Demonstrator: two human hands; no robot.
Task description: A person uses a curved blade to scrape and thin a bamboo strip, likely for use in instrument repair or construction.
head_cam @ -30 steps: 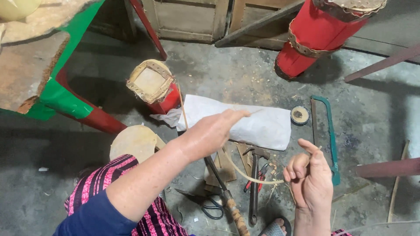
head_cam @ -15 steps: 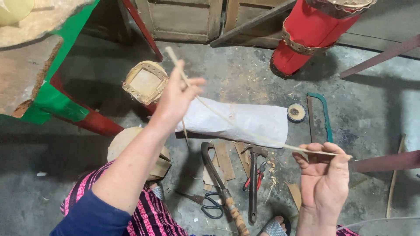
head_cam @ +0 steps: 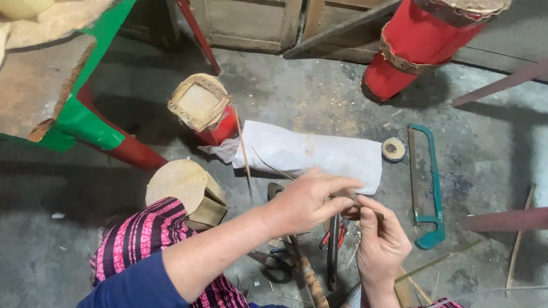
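My left hand (head_cam: 311, 199) and my right hand (head_cam: 379, 239) meet low in the middle of the view, fingertips together. Both pinch a thin bamboo strip (head_cam: 285, 173) that runs up and left from the fingers. Another thin strip (head_cam: 244, 154) stands slanted in front of the white sack (head_cam: 319, 154) lying on the floor behind my hands. Under my hands lie a knife with a wrapped handle (head_cam: 305, 268), black scissors (head_cam: 277, 265) and red-handled pliers (head_cam: 337, 234).
A green-framed hacksaw (head_cam: 428, 188) and a small tape roll (head_cam: 394, 149) lie to the right. Red paper-covered cylinders (head_cam: 205, 108) (head_cam: 422, 45) stand behind. A green and red frame (head_cam: 91, 120) fills the left. A round bamboo piece (head_cam: 182, 185) sits by my knee.
My left hand came down from high on the left to meet my right hand. The long strip that stretched between them is now gathered at the fingertips.
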